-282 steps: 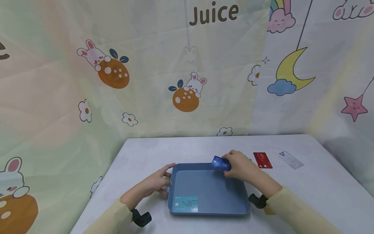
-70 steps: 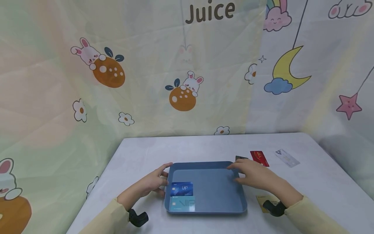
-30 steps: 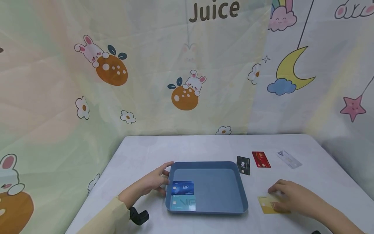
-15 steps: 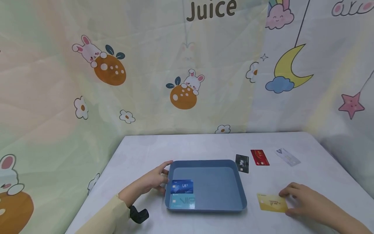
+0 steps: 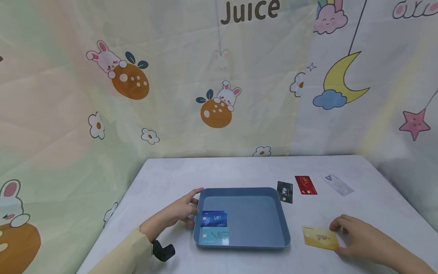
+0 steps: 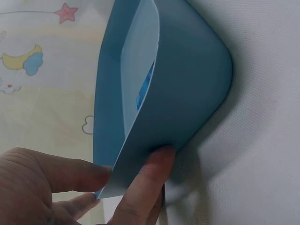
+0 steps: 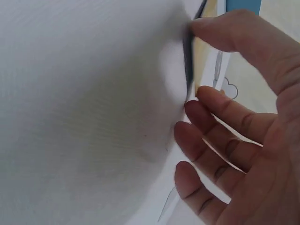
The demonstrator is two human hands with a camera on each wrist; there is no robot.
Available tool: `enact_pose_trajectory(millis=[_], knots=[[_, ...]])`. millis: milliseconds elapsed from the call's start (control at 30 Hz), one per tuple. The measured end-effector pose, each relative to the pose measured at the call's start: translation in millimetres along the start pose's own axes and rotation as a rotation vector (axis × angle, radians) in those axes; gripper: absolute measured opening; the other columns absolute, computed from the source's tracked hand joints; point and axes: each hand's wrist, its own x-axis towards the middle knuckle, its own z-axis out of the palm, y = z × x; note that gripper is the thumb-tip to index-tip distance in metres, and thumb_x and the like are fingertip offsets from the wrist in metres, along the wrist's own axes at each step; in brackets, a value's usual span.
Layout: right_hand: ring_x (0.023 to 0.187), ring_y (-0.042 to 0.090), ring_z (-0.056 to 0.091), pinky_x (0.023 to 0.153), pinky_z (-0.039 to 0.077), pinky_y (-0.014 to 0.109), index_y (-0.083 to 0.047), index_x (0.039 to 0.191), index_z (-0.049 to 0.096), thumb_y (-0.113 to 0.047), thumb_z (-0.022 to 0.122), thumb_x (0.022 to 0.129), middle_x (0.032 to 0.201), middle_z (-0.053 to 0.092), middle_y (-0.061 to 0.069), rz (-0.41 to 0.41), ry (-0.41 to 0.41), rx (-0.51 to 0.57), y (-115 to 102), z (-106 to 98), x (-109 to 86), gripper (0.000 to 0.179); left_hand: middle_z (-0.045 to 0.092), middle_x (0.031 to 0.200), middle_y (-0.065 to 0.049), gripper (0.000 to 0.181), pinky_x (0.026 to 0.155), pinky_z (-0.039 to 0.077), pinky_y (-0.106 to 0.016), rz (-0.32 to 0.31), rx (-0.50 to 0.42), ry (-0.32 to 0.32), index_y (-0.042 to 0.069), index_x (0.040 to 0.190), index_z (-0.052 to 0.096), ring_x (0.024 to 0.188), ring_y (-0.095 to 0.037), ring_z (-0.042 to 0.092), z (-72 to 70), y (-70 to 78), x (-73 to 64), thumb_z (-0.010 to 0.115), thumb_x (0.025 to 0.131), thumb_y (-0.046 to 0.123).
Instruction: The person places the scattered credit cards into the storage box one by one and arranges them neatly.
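Observation:
A blue tray [image 5: 254, 219] stands on the table. My left hand [image 5: 179, 209] holds its left side: in the left wrist view one fingertip reaches the rim and another finger presses the outer wall [image 6: 187, 70]. Inside the tray, a dark blue VIP card [image 5: 215, 219] lies just above a light teal VIP card [image 5: 213, 236] at the left. To the tray's right, my right hand [image 5: 359, 238] pinches the right edge of a yellow card [image 5: 318, 237] between thumb and finger. Its other fingers curl loosely in the right wrist view. Whether the card touches the table, I cannot tell.
A black VIP card [image 5: 285, 192] lies against the tray's back right corner. Farther right on the white table [image 5: 191, 171] are a red card [image 5: 306, 185] and a whitish card [image 5: 338, 185]. A printed cloth wall [image 5: 171, 95] rises behind the table.
The dark blue card has gone from the right hand into the tray, above the teal card. The right hand then moved right to the yellow card and took its edge. The left hand stayed.

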Motion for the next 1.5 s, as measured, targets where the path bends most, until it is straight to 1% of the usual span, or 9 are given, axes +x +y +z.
enact_pose_trajectory(millis=[100,200,300,600,800,900,1067,1333,1500], knots=[[0.090,0.016,0.055,0.082,0.057,0.041,-0.012,0.109,0.067,-0.035,0.095,0.066,0.095,0.062,-0.007,0.019,-0.004,0.026,-2.9,0.0,0.1,0.056,0.048,0.141,-0.024,0.084,0.063,0.062,-0.038,0.003,-0.001,-0.003,0.023,0.162,0.032,0.100,-0.029,0.063,0.3,0.4,0.6,0.060,0.087,-0.006],[0.091,0.018,0.056,0.086,0.059,0.047,-0.010,0.110,0.066,-0.033,0.095,0.065,0.096,0.062,-0.005,0.031,-0.012,0.044,-4.2,0.5,1.7,0.058,0.048,0.141,-0.024,0.084,0.063,0.062,-0.038,0.006,-0.005,-0.006,0.023,0.162,0.032,0.100,-0.028,0.063,0.5,0.3,1.5,0.061,0.087,-0.006],[0.094,0.019,0.057,0.090,0.058,0.052,-0.012,0.107,0.066,-0.037,0.096,0.063,0.101,0.064,-0.004,0.032,-0.008,0.027,-3.3,0.8,2.3,0.059,0.048,0.141,-0.024,0.085,0.063,0.062,-0.039,0.006,-0.010,-0.007,0.023,0.161,0.032,0.100,-0.028,0.063,0.6,0.1,2.5,0.061,0.087,-0.005],[0.092,0.018,0.056,0.083,0.057,0.046,-0.015,0.109,0.068,-0.045,0.095,0.063,0.098,0.064,-0.005,0.050,-0.001,-0.003,-6.4,-3.6,0.4,0.061,0.047,0.142,-0.025,0.083,0.064,0.063,-0.039,-0.005,-0.001,0.009,0.023,0.161,0.033,0.100,-0.029,0.064,1.0,1.0,1.1,0.061,0.088,-0.005],[0.093,0.016,0.057,0.076,0.057,0.036,-0.018,0.110,0.067,-0.045,0.094,0.065,0.097,0.062,-0.007,-0.007,0.080,-0.031,-9.2,-10.8,-1.1,0.059,0.047,0.144,-0.026,0.083,0.064,0.063,-0.039,-0.009,0.004,0.017,0.023,0.161,0.033,0.103,-0.030,0.064,1.9,1.5,0.6,0.061,0.089,-0.006],[0.092,0.017,0.057,0.073,0.056,0.034,-0.018,0.110,0.067,-0.044,0.094,0.064,0.097,0.062,-0.007,-0.025,0.115,-0.048,-12.0,-17.0,-0.7,0.059,0.046,0.144,-0.026,0.083,0.064,0.063,-0.039,-0.011,0.004,0.018,0.024,0.161,0.033,0.103,-0.031,0.063,1.6,1.6,0.3,0.061,0.089,-0.006],[0.090,0.018,0.056,0.072,0.056,0.034,-0.018,0.110,0.068,-0.045,0.095,0.063,0.096,0.061,-0.005,-0.019,0.146,-0.063,-22.4,-27.6,0.8,0.061,0.047,0.144,-0.026,0.083,0.064,0.063,-0.040,-0.005,0.002,0.015,0.023,0.161,0.033,0.104,-0.031,0.063,0.5,1.6,-1.1,0.061,0.088,-0.006],[0.089,0.019,0.058,0.072,0.057,0.038,-0.015,0.110,0.069,-0.045,0.095,0.063,0.097,0.064,-0.004,-0.063,0.210,-0.088,-33.3,-40.4,5.2,0.061,0.048,0.142,-0.025,0.084,0.061,0.061,-0.037,0.004,-0.001,0.012,0.023,0.161,0.033,0.098,-0.029,0.063,-0.5,-2.0,-0.3,0.061,0.088,-0.006],[0.089,0.018,0.058,0.074,0.058,0.041,-0.011,0.110,0.069,-0.037,0.096,0.063,0.097,0.066,-0.003,-0.092,0.258,-0.094,-38.5,-44.2,6.6,0.060,0.048,0.140,-0.025,0.085,0.062,0.061,-0.037,0.010,-0.016,0.010,0.023,0.161,0.033,0.097,-0.029,0.063,0.7,-2.4,1.3,0.060,0.086,-0.006]])
